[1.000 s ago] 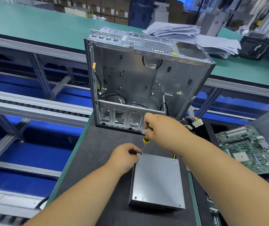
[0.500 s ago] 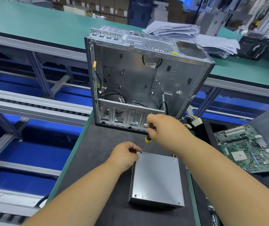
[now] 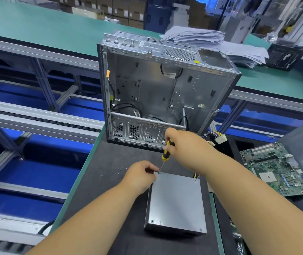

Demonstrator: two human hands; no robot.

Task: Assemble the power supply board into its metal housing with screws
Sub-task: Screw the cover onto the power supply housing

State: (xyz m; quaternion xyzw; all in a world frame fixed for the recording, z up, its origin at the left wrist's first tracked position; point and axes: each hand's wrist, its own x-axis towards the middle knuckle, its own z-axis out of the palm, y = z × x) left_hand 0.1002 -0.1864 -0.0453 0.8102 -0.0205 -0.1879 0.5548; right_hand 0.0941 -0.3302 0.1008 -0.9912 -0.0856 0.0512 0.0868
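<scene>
A grey metal power supply housing (image 3: 176,203) lies flat on the dark mat in front of me. My right hand (image 3: 182,146) grips a yellow-and-black screwdriver (image 3: 165,153), its thin shaft angled down to the housing's far left corner. My left hand (image 3: 141,174) sits at that same corner, fingers curled and pinched beside the screwdriver tip; what they pinch is too small to make out. Screw heads show at the housing's near corners. Coloured wires (image 3: 195,175) leave the housing's far right corner.
An open computer case (image 3: 165,89) stands upright behind the hands. Several loose screws (image 3: 122,170) lie on the mat to the left. A green motherboard (image 3: 279,168) rests at right. Paper stacks (image 3: 220,45) sit on the green bench behind. The mat's left edge drops to conveyor rails.
My right hand has lifted the screwdriver handle slightly higher and more upright over the far left corner. My left hand stays at the corner.
</scene>
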